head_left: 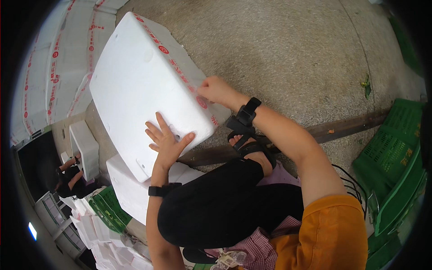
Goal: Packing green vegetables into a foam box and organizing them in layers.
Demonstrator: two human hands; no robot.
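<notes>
A large white foam box (135, 85) lies tilted before me, its smooth broad face turned up. Clear tape with red print (173, 65) runs along its right edge and side. My left hand (167, 141) rests on the near part of the broad face, fingers spread and holding nothing. At the box's right side is my right hand (219, 91), its fingers curled together against the taped edge. Whatever is between those fingertips is hidden. Each wrist wears a black strap.
Another white foam box (128, 182) sits under the near left end. Taped foam boxes (58, 67) are stacked at far left. Another person (69, 180) handles a foam box (85, 148). Green crates (387, 148) stand right; a dark beam (333, 130) crosses the floor beside my sandalled foot (252, 150).
</notes>
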